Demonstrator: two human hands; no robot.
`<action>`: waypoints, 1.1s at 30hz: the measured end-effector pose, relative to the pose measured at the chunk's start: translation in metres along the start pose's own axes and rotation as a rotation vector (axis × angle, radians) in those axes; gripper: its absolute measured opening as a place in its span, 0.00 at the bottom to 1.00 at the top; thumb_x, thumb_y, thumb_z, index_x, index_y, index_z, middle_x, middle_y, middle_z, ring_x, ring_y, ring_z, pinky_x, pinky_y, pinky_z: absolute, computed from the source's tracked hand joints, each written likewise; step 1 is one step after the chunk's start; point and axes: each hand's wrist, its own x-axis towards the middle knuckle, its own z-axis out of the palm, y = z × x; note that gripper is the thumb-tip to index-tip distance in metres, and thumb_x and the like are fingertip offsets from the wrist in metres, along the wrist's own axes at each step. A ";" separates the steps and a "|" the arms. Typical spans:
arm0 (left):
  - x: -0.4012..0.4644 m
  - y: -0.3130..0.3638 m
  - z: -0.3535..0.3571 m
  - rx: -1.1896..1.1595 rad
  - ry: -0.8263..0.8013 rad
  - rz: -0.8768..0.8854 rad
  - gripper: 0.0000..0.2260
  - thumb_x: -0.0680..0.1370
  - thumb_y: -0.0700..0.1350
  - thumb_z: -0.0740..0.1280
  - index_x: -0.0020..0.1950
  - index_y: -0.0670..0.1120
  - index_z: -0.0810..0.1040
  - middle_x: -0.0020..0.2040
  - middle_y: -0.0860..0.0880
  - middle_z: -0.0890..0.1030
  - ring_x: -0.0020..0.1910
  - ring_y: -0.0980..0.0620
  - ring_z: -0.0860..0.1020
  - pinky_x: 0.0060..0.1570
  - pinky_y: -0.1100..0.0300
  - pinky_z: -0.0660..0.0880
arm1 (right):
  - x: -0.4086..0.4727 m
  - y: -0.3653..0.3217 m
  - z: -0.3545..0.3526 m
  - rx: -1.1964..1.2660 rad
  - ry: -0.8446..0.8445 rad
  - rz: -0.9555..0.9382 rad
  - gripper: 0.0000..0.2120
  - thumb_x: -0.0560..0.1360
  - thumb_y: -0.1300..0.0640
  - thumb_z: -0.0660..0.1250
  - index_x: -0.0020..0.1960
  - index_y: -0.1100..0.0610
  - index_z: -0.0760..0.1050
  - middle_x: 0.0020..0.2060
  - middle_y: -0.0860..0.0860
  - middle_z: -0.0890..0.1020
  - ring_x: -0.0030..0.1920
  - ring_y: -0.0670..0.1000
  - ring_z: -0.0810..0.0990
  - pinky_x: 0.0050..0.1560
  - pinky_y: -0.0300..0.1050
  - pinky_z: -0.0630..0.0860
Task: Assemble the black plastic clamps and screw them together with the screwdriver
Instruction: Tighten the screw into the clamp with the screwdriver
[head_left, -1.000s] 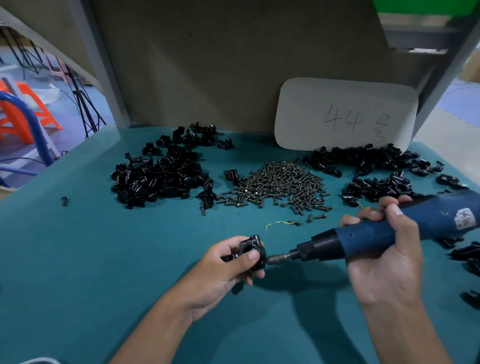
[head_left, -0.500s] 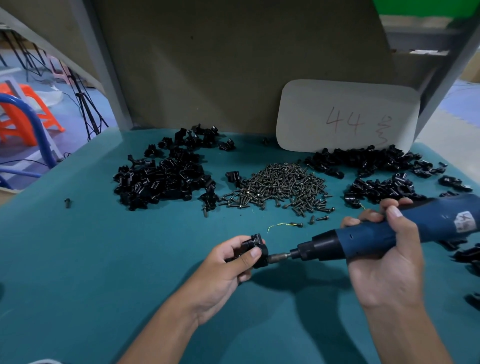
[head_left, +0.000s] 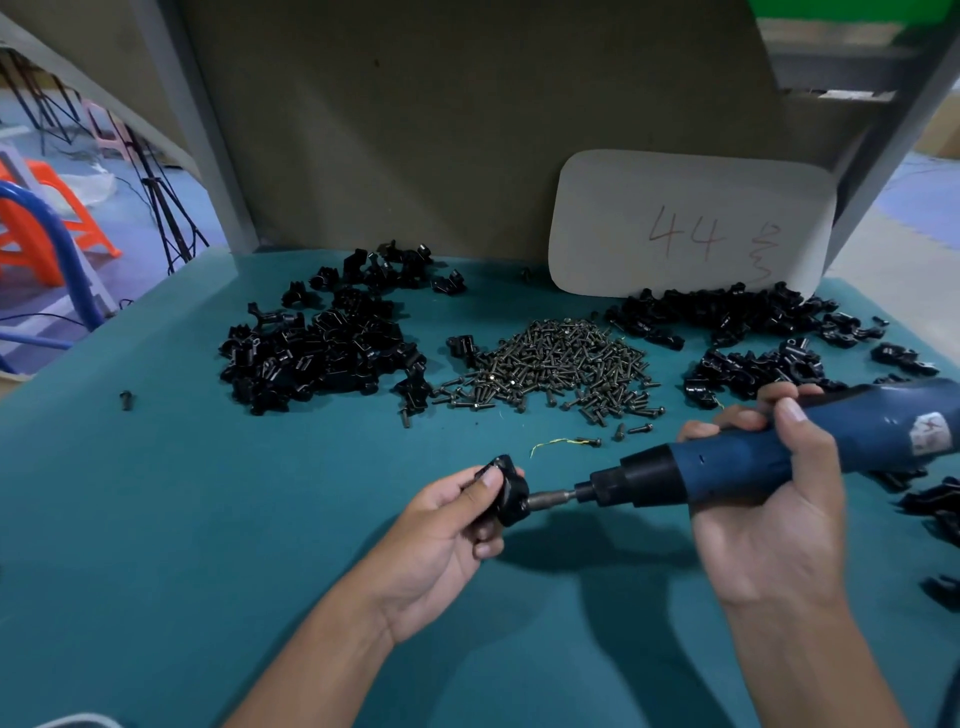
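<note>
My left hand (head_left: 441, 540) grips a black plastic clamp (head_left: 508, 491) above the teal table, thumb on top of it. My right hand (head_left: 769, 514) holds a blue electric screwdriver (head_left: 779, 457) level, pointing left. Its metal bit (head_left: 550, 498) meets the clamp's right side. A pile of dark screws (head_left: 556, 364) lies in the middle of the table. Black clamp parts are heaped at the left (head_left: 322, 348) and at the right (head_left: 743, 332).
A white card marked 44 (head_left: 691, 223) leans on the brown back panel. More black parts (head_left: 935, 504) lie at the table's right edge. One stray part (head_left: 126, 399) sits far left. A thin yellow wire (head_left: 556, 444) lies near the screws. Orange and blue chairs stand beyond the left edge.
The clamp and the screwdriver stay joined and almost still. The clamp has turned slightly in my left hand, and the view has shifted a little.
</note>
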 end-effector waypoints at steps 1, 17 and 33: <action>0.000 0.000 0.000 0.002 -0.002 -0.006 0.15 0.73 0.49 0.75 0.54 0.40 0.85 0.48 0.44 0.79 0.34 0.56 0.68 0.32 0.65 0.67 | 0.000 0.000 -0.001 -0.001 -0.005 0.006 0.07 0.81 0.61 0.63 0.55 0.50 0.71 0.47 0.42 0.77 0.40 0.42 0.76 0.45 0.42 0.76; 0.001 0.001 -0.004 0.121 0.084 0.130 0.11 0.75 0.50 0.71 0.52 0.46 0.86 0.48 0.46 0.80 0.35 0.56 0.68 0.35 0.62 0.64 | 0.017 -0.011 -0.017 0.121 0.392 0.163 0.13 0.75 0.58 0.73 0.57 0.50 0.75 0.48 0.46 0.81 0.47 0.46 0.81 0.62 0.47 0.75; -0.009 0.008 0.003 0.142 0.083 0.136 0.18 0.76 0.47 0.67 0.65 0.42 0.78 0.55 0.44 0.84 0.44 0.56 0.78 0.44 0.57 0.67 | -0.007 0.016 -0.021 -0.930 0.196 0.598 0.13 0.81 0.48 0.66 0.59 0.57 0.77 0.50 0.56 0.86 0.50 0.55 0.84 0.47 0.47 0.80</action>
